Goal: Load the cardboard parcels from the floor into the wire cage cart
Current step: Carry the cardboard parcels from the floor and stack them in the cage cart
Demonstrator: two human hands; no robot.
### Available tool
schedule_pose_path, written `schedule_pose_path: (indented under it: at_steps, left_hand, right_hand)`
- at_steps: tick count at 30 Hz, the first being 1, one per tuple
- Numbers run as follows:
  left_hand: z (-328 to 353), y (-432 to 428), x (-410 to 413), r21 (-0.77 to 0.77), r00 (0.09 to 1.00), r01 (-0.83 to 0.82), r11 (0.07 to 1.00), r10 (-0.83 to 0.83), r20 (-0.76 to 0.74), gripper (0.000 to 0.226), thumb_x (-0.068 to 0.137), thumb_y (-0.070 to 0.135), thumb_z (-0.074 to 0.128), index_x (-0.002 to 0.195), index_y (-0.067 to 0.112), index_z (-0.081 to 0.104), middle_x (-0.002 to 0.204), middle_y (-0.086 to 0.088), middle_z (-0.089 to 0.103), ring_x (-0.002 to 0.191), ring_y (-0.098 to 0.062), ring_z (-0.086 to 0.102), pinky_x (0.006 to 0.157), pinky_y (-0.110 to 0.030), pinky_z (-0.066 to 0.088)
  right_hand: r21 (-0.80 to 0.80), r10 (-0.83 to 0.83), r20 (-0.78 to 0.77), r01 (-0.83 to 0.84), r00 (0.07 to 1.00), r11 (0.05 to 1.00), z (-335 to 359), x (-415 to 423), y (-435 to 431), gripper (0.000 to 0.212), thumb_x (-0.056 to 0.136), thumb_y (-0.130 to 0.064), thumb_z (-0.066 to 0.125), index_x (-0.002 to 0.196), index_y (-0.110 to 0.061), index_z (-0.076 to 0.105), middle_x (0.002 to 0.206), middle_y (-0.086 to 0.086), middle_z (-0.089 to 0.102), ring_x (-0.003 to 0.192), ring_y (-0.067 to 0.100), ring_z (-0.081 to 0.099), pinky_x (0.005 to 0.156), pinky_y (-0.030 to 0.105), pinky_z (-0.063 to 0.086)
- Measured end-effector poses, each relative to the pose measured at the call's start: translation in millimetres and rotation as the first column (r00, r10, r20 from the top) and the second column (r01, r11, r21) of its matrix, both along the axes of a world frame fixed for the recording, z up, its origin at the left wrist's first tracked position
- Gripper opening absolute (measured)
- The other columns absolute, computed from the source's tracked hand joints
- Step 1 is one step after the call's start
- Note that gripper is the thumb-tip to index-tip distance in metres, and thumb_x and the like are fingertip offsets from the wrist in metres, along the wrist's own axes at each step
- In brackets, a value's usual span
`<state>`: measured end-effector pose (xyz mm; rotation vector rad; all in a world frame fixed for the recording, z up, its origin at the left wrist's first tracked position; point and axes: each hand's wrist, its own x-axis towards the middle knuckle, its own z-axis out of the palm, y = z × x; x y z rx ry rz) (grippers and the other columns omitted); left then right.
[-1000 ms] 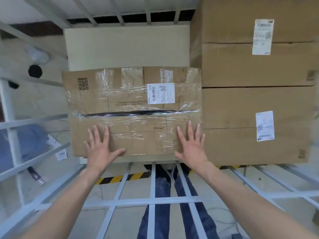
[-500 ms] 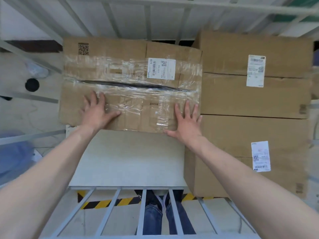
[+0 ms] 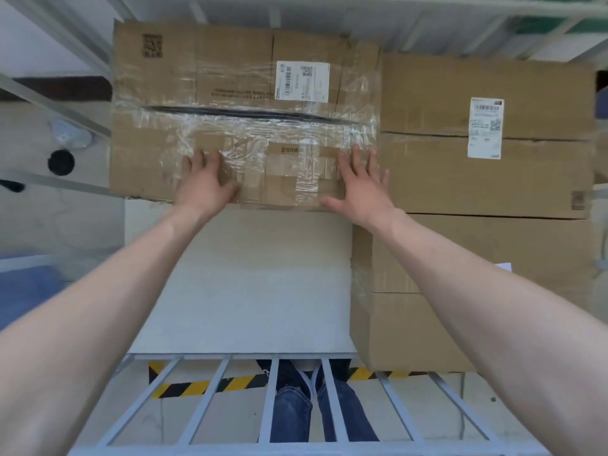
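Looking down past the near side of the cart (image 3: 269, 406), you get its bars along the bottom of the frame, with jeans and hazard tape showing through. Past that, a pale board (image 3: 243, 284) fills the centre (looks like the parcel sits on it, can't swear to it). Both hands lie flat on the near half of the taped parcel (image 3: 230, 70), left hand (image 3: 205, 182) centre-left and right hand (image 3: 362, 189) centre-right, fingers spread, nothing pinched. My guess is flat palms because it's a shove, not a lift, sliding it in deep. The parcel's inside the cart, upper centre, its right side touching the stack (image 3: 487, 245) on the right. Far bars cross the top edge just behind it.
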<state>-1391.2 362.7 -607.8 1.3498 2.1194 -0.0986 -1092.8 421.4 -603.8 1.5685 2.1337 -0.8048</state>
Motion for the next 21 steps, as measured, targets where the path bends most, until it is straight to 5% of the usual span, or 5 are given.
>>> schedule_pose_path:
  at_steps: [8, 21]
  left_hand:
    - [108, -92, 78, -0.018, 0.981, 0.064, 0.998, -0.059, 0.183, 0.074, 0.098, 0.032, 0.057, 0.159, 0.015, 0.018, 0.166, -0.011, 0.014, 0.153, -0.031, 0.007, 0.122, -0.044, 0.016]
    - [403, -150, 206, 0.057, 0.892, 0.426, 0.903, -0.429, 0.143, 0.076, 0.099, 0.042, 0.052, 0.160, 0.028, 0.008, 0.167, 0.001, 0.005, 0.154, -0.022, -0.001, 0.123, -0.049, 0.007]
  right_hand:
    - [-0.010, 0.127, 0.067, -0.127, 0.990, 0.992, 102, 61, -83, 0.082, 0.098, -0.051, 0.041, 0.157, -0.028, -0.011, 0.165, 0.007, -0.018, 0.147, 0.038, -0.023, 0.119, 0.059, -0.002]
    - [0.109, -0.256, -0.029, 0.257, 0.966, 0.960, 400, 120, -207, 0.076, 0.097, -0.059, 0.029, 0.155, -0.034, -0.015, 0.162, 0.001, -0.022, 0.147, 0.031, -0.022, 0.114, 0.049, -0.009]
